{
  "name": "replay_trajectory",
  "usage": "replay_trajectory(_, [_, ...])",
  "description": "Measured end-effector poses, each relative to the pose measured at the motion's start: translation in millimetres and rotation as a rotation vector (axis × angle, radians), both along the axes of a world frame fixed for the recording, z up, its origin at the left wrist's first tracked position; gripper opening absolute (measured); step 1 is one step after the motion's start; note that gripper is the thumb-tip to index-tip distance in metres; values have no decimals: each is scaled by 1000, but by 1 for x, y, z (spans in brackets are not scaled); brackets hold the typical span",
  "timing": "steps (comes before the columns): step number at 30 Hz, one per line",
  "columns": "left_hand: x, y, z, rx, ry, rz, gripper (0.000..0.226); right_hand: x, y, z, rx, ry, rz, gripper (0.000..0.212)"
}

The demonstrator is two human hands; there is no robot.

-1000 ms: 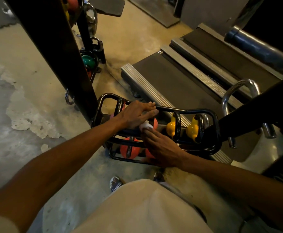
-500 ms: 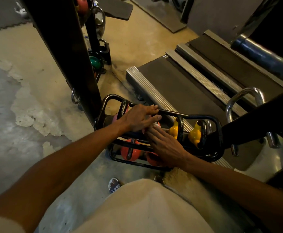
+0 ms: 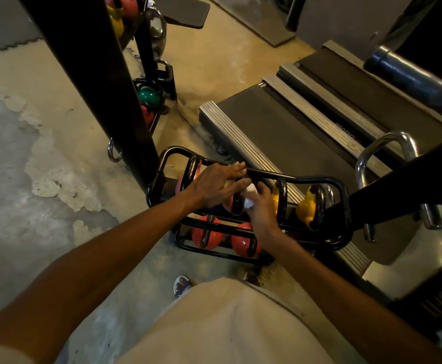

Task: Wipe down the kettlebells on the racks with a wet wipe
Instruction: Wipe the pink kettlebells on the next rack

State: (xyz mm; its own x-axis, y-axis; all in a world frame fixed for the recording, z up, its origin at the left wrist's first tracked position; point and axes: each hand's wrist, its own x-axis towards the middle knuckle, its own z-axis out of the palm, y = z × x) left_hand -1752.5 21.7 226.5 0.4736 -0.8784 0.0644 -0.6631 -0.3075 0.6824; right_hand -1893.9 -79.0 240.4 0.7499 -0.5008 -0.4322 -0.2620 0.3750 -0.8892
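Kettlebells sit in a low black rack [image 3: 288,178] on the floor, and the pink kettlebell [image 3: 229,203] on its upper tier is the one being cleaned; the left hand [image 3: 214,186] lies across it, fingers straight and flat — probably to steady it. The right hand [image 3: 263,208] pinches the wet wipe [image 3: 250,195] against the bell's handle; yellow kettlebells [image 3: 305,206] wait just beside.

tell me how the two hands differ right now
The left hand lies flat with straight fingers on the rack's top rail; the right hand curls round a white wipe. The left reaches in from the rack's left end, the right from nearer its front. Both work at the pink kettlebell on the top tier.
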Motion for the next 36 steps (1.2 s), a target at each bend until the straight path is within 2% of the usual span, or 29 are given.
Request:
replay_trajectory(1, [-1, -1, 2, 2, -8, 2, 73, 8, -14, 3, 181, 11, -24, 34])
replay_trajectory(3, [-3, -2, 4, 10, -31, 5, 75, 16, -35, 8, 423, 65, -24, 41])
replay_trajectory(5, [-2, -2, 4, 13, -34, 7, 75, 16, -41, 5, 372, 104, 59, 51])
replay_trajectory(8, [2, -1, 0, 7, -29, 5, 69, 7, -43, -1, 130, 106, 270, 56])
replay_trajectory(13, [0, -3, -3, 13, -66, 27, 73, 16, -52, 15, 317, 135, 117, 72])
replay_trajectory(18, [1, -2, -5, 18, -66, 25, 71, 8, -54, 10, 215, 207, 232, 66])
replay_trajectory(21, [-1, -3, -4, 19, -66, 26, 74, 17, -56, 16, 222, 156, 109, 36])
replay_trajectory(23, [0, -5, -1, 15, -67, 31, 69, 17, -49, 12, 45, 150, 94, 13])
replay_trajectory(24, [0, -5, 0, 11, -68, 32, 67, 12, -43, 7, -91, 168, 120, 10])
replay_trajectory(27, [1, -4, -3, -7, -46, 41, 66, -9, -20, -3, -466, 201, 151, 29])
replay_trajectory(30, [0, -4, -7, -14, -28, 47, 66, -26, 0, -7, -670, 183, 122, 34])
replay_trajectory(32, [-1, -5, -7, -14, -26, 41, 68, -35, 18, -7, -716, 179, 162, 51])
replay_trajectory(34, [1, -6, -6, -18, -29, 34, 67, -43, 36, -12, -754, 131, 294, 77])
replay_trajectory(36, [4, -6, -5, -25, -30, 23, 62, -48, 47, -27, -893, 109, 460, 98])
